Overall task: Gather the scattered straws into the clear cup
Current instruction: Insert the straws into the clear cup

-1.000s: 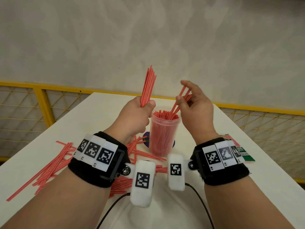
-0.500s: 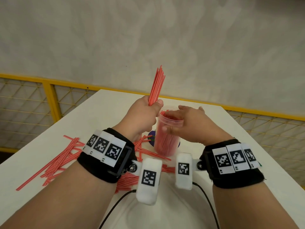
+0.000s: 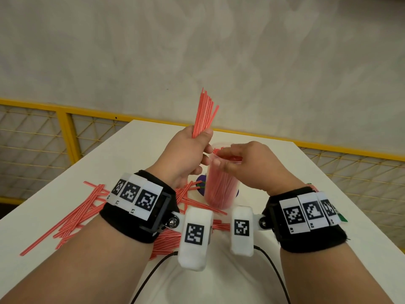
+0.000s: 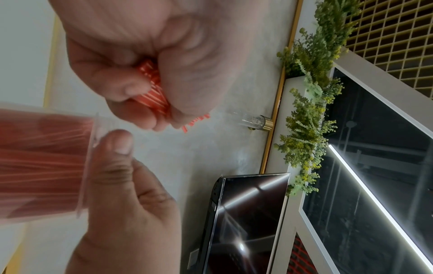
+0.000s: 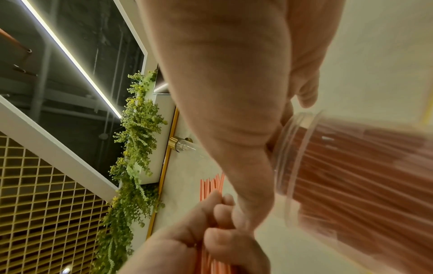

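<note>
A clear cup [image 3: 221, 189] packed with red straws stands mid-table, over a purple disc [image 3: 199, 183]. My left hand [image 3: 197, 145] grips a bundle of red straws [image 3: 205, 115] upright, just left of and above the cup's rim. My right hand [image 3: 226, 157] is on the cup's mouth, thumb against the near side of the rim, fingers curled over the top. In the left wrist view the bundle [image 4: 152, 89] sits in my fist and the right thumb [image 4: 117, 142] touches the cup [image 4: 42, 163]. More loose straws [image 3: 74, 213] lie scattered on the left.
The white table [image 3: 285, 167] ends close on the left, right and far sides, with a yellow mesh railing [image 3: 65, 128] beyond. Further straws [image 3: 166, 240] lie under my wrists. A green packet [image 3: 341, 218] sits at the right, behind my right wrist. Cables trail near the front.
My right hand, raised with a few straws a second ago, has come down onto the cup's rim and no longer shows straws. The left hand keeps its bundle upright.
</note>
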The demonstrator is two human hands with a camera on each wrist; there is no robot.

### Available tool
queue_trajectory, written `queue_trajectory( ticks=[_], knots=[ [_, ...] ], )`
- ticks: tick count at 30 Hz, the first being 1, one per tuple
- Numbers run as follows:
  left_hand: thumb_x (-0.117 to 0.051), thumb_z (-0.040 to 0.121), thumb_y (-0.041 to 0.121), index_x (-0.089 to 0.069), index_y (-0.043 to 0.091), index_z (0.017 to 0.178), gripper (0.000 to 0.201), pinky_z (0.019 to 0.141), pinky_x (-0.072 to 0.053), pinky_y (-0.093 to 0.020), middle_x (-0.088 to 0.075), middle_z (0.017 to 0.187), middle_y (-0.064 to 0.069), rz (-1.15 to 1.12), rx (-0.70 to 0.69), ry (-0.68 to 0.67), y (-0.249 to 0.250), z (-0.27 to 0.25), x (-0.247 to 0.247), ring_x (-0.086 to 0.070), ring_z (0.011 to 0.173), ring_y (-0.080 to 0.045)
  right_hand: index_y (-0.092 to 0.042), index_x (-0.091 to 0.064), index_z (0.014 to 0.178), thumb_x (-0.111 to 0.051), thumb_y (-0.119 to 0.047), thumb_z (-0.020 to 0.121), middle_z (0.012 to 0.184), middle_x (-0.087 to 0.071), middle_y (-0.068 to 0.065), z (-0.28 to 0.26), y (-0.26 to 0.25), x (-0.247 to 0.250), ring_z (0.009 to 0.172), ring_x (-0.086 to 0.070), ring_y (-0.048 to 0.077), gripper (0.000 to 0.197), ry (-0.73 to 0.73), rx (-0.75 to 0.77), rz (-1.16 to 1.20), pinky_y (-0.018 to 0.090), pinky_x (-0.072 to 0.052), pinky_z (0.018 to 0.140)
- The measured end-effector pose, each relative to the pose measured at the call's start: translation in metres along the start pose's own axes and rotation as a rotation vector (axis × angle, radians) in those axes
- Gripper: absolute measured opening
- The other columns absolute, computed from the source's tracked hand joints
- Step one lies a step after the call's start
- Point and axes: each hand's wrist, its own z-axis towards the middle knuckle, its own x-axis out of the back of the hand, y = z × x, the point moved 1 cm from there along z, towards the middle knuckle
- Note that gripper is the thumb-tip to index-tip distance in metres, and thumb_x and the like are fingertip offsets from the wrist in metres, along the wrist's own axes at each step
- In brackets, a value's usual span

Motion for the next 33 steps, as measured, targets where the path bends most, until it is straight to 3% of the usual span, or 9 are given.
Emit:
queue_trajectory(
  ticks=[4, 7, 12, 16, 21, 24, 29, 33],
  knots=[
    [-0.056, 0.097, 0.033, -0.060, 0.018, 0.097, 0.016, 0.035, -0.030, -0.018, -0.056, 0.068, 0.005, -0.030, 0.034, -0.137, 0.001, -0.003, -0.001, -0.045, 0.047, -0.006, -0.029, -0.073, 0.106, -0.062, -0.038, 0.091, 0.101, -0.071, -0.013, 0.003, -0.001, 0.009, 0.079, -0.059, -0.009, 0.021, 0.327, -0.020, 0.230, 0.013, -0.041, 0.074],
    [-0.059, 0.096, 0.030, -0.057, 0.017, 0.091, 0.014, 0.034, -0.026, -0.016, -0.054, 0.063, 0.005, -0.065, 0.046, -0.214, 0.001, -0.006, -0.005, -0.040, 0.045, -0.006, -0.030, -0.070, 0.096, -0.062, -0.032, 0.093, 0.087, -0.073, -0.011, 0.003, -0.006, 0.015, 0.069, -0.064, -0.003, 0.009, 0.512, -0.056, 0.515, 0.018, -0.048, 0.066],
    [-0.060, 0.094, 0.028, -0.056, 0.018, 0.095, 0.011, 0.034, -0.025, -0.014, -0.055, 0.064, 0.003, -0.099, 0.055, -0.312, 0.001, -0.009, -0.009, -0.038, 0.042, -0.005, -0.020, -0.059, 0.116, -0.071, -0.034, 0.086, 0.074, -0.074, -0.004, 0.002, -0.011, 0.018, 0.061, -0.066, 0.006, 0.036, 0.480, -0.139, 0.836, 0.023, -0.047, 0.056],
    [-0.061, 0.092, 0.030, -0.059, 0.021, 0.097, 0.011, 0.034, -0.025, -0.014, -0.056, 0.064, 0.002, -0.092, 0.061, -0.376, 0.000, -0.011, -0.011, -0.038, 0.042, -0.005, -0.014, -0.061, 0.115, -0.074, -0.018, 0.083, 0.058, -0.066, -0.001, 0.003, -0.013, 0.015, 0.053, -0.060, 0.009, 0.035, 0.457, -0.113, 0.984, 0.023, -0.046, 0.049],
    [-0.056, 0.093, 0.037, -0.059, 0.016, 0.097, 0.021, 0.033, -0.025, -0.013, -0.060, 0.065, 0.002, -0.103, 0.058, -0.360, 0.001, -0.013, -0.013, -0.041, 0.041, -0.005, -0.018, -0.065, 0.106, -0.073, -0.010, 0.083, 0.053, -0.061, -0.001, 0.003, -0.010, 0.014, 0.050, -0.059, 0.010, 0.026, 0.456, -0.097, 1.036, 0.023, -0.049, 0.049],
    [-0.054, 0.095, 0.040, -0.059, 0.014, 0.107, 0.029, 0.034, -0.025, -0.014, -0.063, 0.067, 0.001, -0.104, 0.056, -0.314, 0.002, -0.013, -0.013, -0.044, 0.043, -0.007, -0.017, -0.065, 0.107, -0.072, -0.008, 0.084, 0.053, -0.061, -0.001, 0.003, -0.009, 0.015, 0.048, -0.058, 0.009, 0.025, 0.452, -0.097, 1.052, 0.022, -0.049, 0.048],
    [-0.054, 0.097, 0.035, -0.060, 0.019, 0.104, 0.019, 0.035, -0.027, -0.016, -0.066, 0.067, 0.002, -0.062, 0.013, -0.257, 0.003, -0.013, -0.013, -0.046, 0.043, -0.008, -0.015, -0.065, 0.106, -0.071, -0.005, 0.085, 0.056, -0.064, 0.000, 0.003, -0.009, 0.017, 0.048, -0.059, 0.010, 0.024, 0.473, -0.106, 1.037, 0.022, -0.049, 0.048],
    [-0.053, 0.098, 0.034, -0.059, 0.024, 0.104, 0.014, 0.035, -0.029, -0.017, -0.067, 0.067, 0.003, -0.004, -0.042, -0.218, 0.003, -0.012, -0.014, -0.047, 0.042, -0.007, -0.017, -0.065, 0.109, -0.070, -0.006, 0.086, 0.063, -0.061, 0.009, 0.002, -0.009, 0.018, 0.050, -0.060, 0.010, 0.026, 0.489, -0.106, 0.993, 0.024, -0.050, 0.050]
  ],
)
